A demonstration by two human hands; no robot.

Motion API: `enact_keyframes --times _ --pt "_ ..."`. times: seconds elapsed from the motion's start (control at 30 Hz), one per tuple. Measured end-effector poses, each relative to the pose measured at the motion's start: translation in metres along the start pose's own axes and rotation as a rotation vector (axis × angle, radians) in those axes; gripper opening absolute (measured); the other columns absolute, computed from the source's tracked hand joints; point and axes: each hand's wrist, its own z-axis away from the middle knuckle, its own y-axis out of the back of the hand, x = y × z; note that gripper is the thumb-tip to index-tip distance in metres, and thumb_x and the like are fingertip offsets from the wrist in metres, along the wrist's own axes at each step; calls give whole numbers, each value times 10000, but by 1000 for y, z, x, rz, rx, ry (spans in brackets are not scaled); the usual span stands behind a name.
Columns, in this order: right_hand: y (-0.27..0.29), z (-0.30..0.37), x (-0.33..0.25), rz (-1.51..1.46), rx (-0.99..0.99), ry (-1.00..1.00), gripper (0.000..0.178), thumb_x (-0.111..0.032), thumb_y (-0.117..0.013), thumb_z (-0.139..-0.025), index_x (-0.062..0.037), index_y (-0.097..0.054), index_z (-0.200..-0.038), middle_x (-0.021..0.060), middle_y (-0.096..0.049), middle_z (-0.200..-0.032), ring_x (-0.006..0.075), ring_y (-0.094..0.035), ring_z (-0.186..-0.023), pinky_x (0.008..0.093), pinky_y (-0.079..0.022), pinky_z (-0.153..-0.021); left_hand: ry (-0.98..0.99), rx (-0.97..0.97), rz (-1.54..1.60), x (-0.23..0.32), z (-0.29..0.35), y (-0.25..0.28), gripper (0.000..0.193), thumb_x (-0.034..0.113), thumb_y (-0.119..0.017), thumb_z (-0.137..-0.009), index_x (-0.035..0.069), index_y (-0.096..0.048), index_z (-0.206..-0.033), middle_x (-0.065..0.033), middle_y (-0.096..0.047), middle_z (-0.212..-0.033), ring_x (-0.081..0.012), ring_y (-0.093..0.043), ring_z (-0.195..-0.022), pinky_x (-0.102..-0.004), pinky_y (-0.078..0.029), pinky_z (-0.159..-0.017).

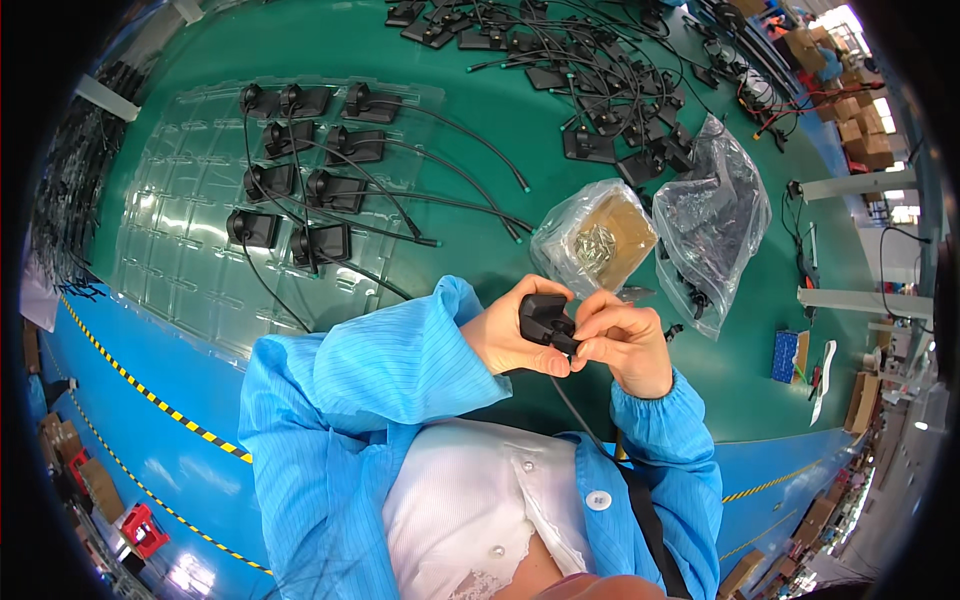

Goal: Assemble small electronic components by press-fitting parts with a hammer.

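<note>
In front of my chest, my left hand (pixel 508 335) is closed round a small black cabled device (pixel 543 318). Its thin black cable (pixel 580 405) hangs toward my jacket. My right hand (pixel 635 345) has thumb and fingertips pinched together against the device's lower right end; what lies between them is too small to tell. Just beyond my hands stands a cardboard box (pixel 632 232) lined with clear plastic, with a heap of small metal parts (pixel 595 247) inside.
Left on the green table (pixel 480 130) lies a clear plastic tray (pixel 165 230) with several black cabled devices (pixel 325 243) in it. A tangled pile of similar devices (pixel 600 110) covers the far side. A crumpled clear bag (pixel 712 215) and a blue box (pixel 785 357) are at right.
</note>
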Motion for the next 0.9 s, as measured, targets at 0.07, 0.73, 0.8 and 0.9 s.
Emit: enact_keyframes --times 0.07,0.73,0.8,0.9 --pt "-3 -1 0 26 8 9 129 74 -651 -683 37 -610 -800 96 -490 -872 172 -549 -635 238 -505 -587 -3 9 -42 1 0 -1 713 34 -809 -551 55 -373 -1115 -97 -526 -899 -169 -536 -760 -268 -450 -715" --pt "-3 6 -1 17 3 45 144 119 -639 -667 41 -614 -785 92 -463 -827 193 -568 -617 250 -520 -601 -40 35 -224 4 3 -6 857 33 -843 -470 73 -362 -1178 -75 -515 -978 -142 -507 -866 -266 -420 -774" --pt "-4 5 -1 5 5 52 145 121 -640 -664 41 -614 -782 94 -464 -826 189 -567 -613 247 -519 -600 -56 38 -263 4 3 -6 857 31 -842 -470 73 -361 -1178 -76 -516 -970 -145 -507 -863 -268 -421 -770" --pt "-4 5 -1 14 3 59 146 122 -640 -662 40 -614 -781 95 -466 -825 185 -565 -609 243 -517 -598 -62 49 -291 5 4 -6 831 46 -841 -479 71 -363 -1158 -80 -519 -958 -152 -507 -851 -271 -418 -766"
